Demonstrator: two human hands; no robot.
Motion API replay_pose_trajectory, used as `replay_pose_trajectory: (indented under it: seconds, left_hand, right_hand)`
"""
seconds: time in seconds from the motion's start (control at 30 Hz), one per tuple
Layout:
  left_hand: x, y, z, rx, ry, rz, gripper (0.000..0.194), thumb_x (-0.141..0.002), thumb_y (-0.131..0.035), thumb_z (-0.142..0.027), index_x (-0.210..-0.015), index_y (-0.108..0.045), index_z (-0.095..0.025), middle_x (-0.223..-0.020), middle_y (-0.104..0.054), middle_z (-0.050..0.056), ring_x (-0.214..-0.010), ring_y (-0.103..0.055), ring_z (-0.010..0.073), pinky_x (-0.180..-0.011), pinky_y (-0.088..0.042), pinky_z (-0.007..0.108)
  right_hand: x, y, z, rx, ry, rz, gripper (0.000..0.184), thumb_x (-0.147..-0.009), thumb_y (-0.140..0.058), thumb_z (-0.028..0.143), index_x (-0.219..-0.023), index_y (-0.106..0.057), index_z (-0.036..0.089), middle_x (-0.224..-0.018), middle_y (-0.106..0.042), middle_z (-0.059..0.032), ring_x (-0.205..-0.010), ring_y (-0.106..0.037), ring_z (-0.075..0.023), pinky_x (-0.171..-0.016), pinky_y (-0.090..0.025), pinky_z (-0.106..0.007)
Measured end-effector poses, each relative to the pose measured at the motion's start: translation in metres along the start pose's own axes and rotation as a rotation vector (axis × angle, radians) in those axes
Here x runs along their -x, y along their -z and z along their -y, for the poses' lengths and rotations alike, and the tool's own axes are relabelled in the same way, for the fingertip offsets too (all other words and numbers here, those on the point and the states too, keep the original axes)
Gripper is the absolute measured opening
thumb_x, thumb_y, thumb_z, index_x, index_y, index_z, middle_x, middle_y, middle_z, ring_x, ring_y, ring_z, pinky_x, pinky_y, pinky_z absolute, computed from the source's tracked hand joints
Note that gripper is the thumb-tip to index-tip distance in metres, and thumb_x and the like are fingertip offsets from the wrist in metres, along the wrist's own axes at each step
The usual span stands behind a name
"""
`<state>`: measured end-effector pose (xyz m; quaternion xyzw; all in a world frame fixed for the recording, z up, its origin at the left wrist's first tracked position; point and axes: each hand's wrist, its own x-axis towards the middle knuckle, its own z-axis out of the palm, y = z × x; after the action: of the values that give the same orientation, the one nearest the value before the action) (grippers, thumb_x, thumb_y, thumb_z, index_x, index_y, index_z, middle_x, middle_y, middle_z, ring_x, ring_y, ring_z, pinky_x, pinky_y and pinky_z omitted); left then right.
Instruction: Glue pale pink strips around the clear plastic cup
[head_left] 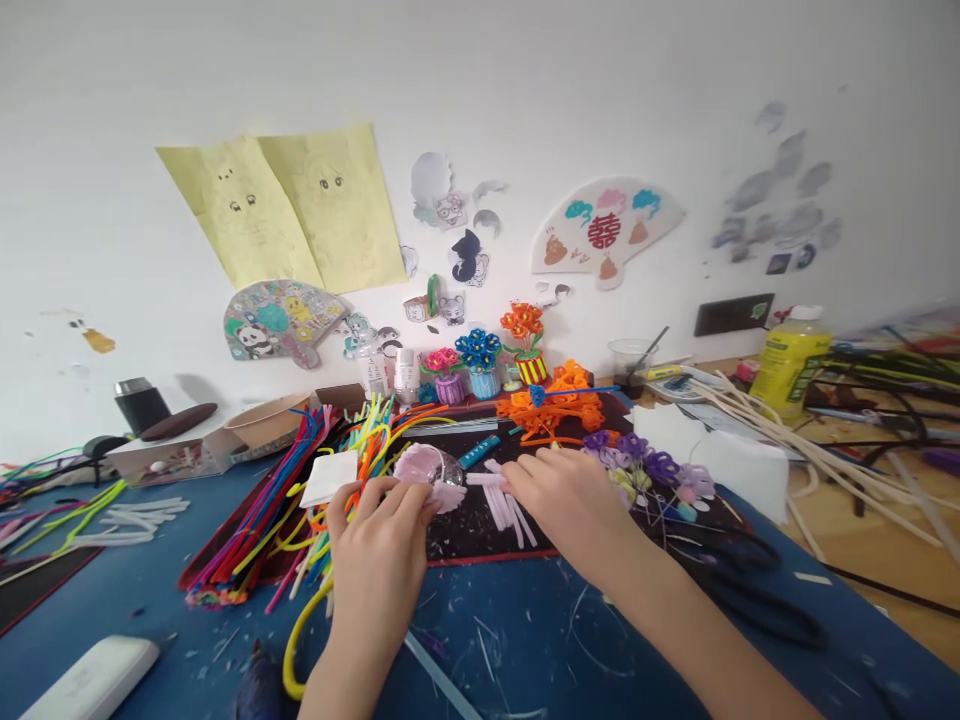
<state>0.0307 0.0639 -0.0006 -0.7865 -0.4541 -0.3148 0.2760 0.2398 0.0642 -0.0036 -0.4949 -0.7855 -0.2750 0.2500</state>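
Observation:
My left hand (382, 545) is closed at the near side of a small clear cup partly covered in pale lilac pipe cleaner (420, 465), its fingertips at the fuzzy rim. The cup lies tipped on its side, with the shiny clear part showing. To the right of it, my right hand (566, 500) has its fingers pinched together at a small pile of short lilac pipe cleaner pieces (506, 510). My fingers partly hide the piece there. Just behind the pile lies a teal strip (478, 453).
Bundles of coloured pipe cleaners (289, 500) lie left on the dark mat. Orange flowers (559, 400) and purple flowers (660, 465) lie right. Finished flower pots (484, 380) and glue bottles (407, 375) stand by the wall. A white glue gun (94, 680) rests front left.

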Motion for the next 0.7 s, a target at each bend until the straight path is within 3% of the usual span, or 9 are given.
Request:
replay_pose_trajectory:
  seconds: [0.27,0.43,0.7]
  left_hand:
    - [0.002,0.003,-0.001,-0.014,-0.003,0.017,0.013,-0.091,-0.055,-0.015,-0.081,-0.059,-0.022,-0.077,-0.072,-0.003,-0.085,-0.065,0.0228,-0.092,-0.031,0.043]
    - [0.001,0.001,-0.009,-0.004,-0.041,-0.011,0.011,-0.089,-0.056,-0.012,-0.085,-0.061,-0.022,-0.078,-0.071,-0.003,-0.083,-0.064,0.0225,-0.091,-0.031,0.042]
    - [0.006,-0.004,-0.022,-0.025,-0.145,0.018,0.016,-0.089,-0.051,-0.009,-0.091,-0.063,-0.02,-0.084,-0.072,0.0,-0.086,-0.061,0.0224,-0.092,-0.031,0.041]
  right_hand:
    - [0.003,-0.003,0.005,-0.057,0.065,-0.035,0.01,-0.083,-0.072,0.015,-0.075,-0.066,0.017,-0.061,-0.062,0.0007,-0.053,-0.056,-0.0189,-0.051,-0.021,-0.031]
    - [0.004,-0.002,0.008,-0.134,0.063,-0.037,0.016,-0.089,-0.065,0.016,-0.074,-0.062,0.018,-0.063,-0.063,0.0004,-0.058,-0.057,-0.0193,-0.052,-0.023,-0.031]
    - [0.001,-0.005,0.014,-0.287,-0.023,-0.023,0.019,-0.092,-0.058,0.015,-0.074,-0.061,0.017,-0.065,-0.064,0.0005,-0.059,-0.06,-0.0161,-0.054,-0.029,-0.028]
